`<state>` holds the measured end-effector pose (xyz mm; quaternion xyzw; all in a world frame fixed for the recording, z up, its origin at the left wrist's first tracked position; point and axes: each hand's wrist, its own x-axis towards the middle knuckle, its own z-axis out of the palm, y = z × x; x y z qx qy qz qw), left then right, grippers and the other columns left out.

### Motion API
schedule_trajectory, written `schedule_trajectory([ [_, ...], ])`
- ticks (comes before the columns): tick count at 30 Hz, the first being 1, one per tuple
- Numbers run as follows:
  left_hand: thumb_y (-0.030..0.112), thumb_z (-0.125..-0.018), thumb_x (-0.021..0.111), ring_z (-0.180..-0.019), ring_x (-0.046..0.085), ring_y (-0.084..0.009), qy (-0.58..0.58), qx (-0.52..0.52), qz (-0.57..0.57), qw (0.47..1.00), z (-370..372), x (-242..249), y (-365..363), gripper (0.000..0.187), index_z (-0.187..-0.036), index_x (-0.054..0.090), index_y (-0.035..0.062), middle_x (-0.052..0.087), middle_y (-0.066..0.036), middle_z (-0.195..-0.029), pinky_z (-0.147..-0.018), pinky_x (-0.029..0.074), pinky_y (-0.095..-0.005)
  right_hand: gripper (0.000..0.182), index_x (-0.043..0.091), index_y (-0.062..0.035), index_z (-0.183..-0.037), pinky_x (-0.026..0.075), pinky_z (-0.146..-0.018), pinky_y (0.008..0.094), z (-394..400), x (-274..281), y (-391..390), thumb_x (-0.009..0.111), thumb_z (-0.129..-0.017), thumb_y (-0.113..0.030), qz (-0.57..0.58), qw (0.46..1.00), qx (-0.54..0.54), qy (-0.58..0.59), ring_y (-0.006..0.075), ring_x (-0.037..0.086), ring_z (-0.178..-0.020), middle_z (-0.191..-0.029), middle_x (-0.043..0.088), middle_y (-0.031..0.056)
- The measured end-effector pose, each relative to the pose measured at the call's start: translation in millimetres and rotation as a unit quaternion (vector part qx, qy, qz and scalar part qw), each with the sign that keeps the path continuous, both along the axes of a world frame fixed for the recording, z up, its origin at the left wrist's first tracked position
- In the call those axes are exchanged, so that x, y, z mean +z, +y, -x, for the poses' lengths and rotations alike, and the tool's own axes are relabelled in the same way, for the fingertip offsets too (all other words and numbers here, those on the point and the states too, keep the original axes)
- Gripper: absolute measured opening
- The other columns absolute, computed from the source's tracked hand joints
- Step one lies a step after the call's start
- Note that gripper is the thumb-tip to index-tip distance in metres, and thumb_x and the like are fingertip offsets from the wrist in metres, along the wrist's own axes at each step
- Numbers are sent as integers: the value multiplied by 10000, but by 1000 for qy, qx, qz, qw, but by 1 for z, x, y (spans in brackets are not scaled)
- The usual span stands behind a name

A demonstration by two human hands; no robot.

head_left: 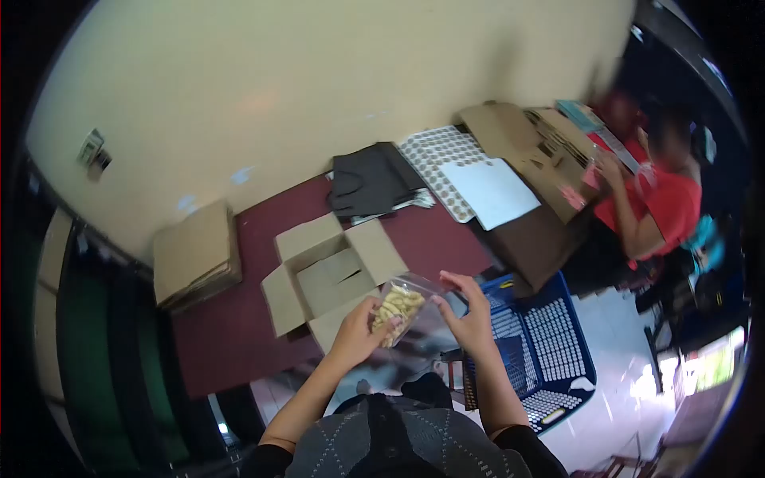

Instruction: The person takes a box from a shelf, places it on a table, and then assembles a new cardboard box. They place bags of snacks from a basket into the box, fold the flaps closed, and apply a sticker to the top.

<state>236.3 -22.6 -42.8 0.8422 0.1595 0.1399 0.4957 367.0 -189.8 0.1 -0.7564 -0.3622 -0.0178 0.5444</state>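
My left hand (357, 333) grips a clear plastic bag (398, 307) with pale yellow, curled pieces inside, which look like snacks. The fingers close on the bag's left side and lower part. At the bag's right end, my right hand (468, 319) has its thumb and fingers apart, with the thumb tip right at the loose clear plastic. Just beyond the bag, an open cardboard box (331, 275) stands on the dark red table (263, 219) with its flaps folded outward. Bare cardboard shows on its floor.
Flattened cartons (195, 255) are stacked at the table's left end. Dark folded bags (370, 179) lie at the back, near a patterned sheet (438, 155) and white paper (492, 191). A blue basket (554, 334) stands at right. Beyond it, a person in red (669, 211) works beside cardboard.
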Motion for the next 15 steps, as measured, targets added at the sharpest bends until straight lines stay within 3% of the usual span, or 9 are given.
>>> schedule_trajectory([
  [1, 238, -867, 632, -789, 618, -152, 7, 44, 130, 991, 24, -2, 14, 315, -1040, 496, 12, 627, -130, -871, -678, 487, -286, 322, 595, -24, -1093, 453, -860, 315, 17, -4, 19, 651, -777, -53, 3, 1000, 29, 1, 224, 598, -953, -1015, 612, 130],
  [3, 195, -890, 608, -835, 596, -122, -100, 114, 326, 933, 64, -19, 38, 291, -1064, 475, 3, 621, -93, -937, -717, 487, -267, 381, 526, -31, -1198, 424, -906, 301, 43, -17, 56, 605, -825, -45, -15, 991, 107, 84, 189, 555, -1017, -1103, 578, 115],
  [7, 174, -902, 589, -872, 580, -115, -169, 174, 265, 933, 123, -31, 61, 280, -1079, 460, -1, 601, -80, -997, -748, 481, -264, 519, 326, -36, -1373, 431, -887, 289, 114, -61, 116, 527, -902, -116, 33, 923, 294, 247, 144, 516, -1029, -1166, 518, 97],
  [9, 163, -908, 576, -904, 559, -107, -134, 181, 281, 933, 134, -24, 58, 250, -1061, 460, 2, 589, -85, -1018, -769, 468, -261, 476, 325, -9, -1353, 441, -865, 276, 141, -71, 133, 498, -936, -158, 1, 876, 333, 349, 129, 515, -1027, -1171, 518, 83],
  [13, 219, -941, 513, -926, 547, -129, -144, 236, 227, 934, 130, -41, 49, 263, -1063, 430, 2, 586, -123, -1009, -799, 451, -284, 419, 397, 2, -1283, 453, -871, 290, 153, -85, 143, 479, -958, -249, 8, 865, 331, 378, 144, 548, -1003, -1132, 548, 91],
  [15, 231, -947, 497, -927, 548, -141, -152, 249, 206, 934, 127, -45, 49, 269, -1065, 420, 2, 582, -135, -1008, -800, 450, -297, 370, 418, 4, -1246, 460, -846, 282, 152, -82, 147, 451, -972, -241, -41, 804, 343, 484, 124, 559, -971, -1124, 551, 72],
])
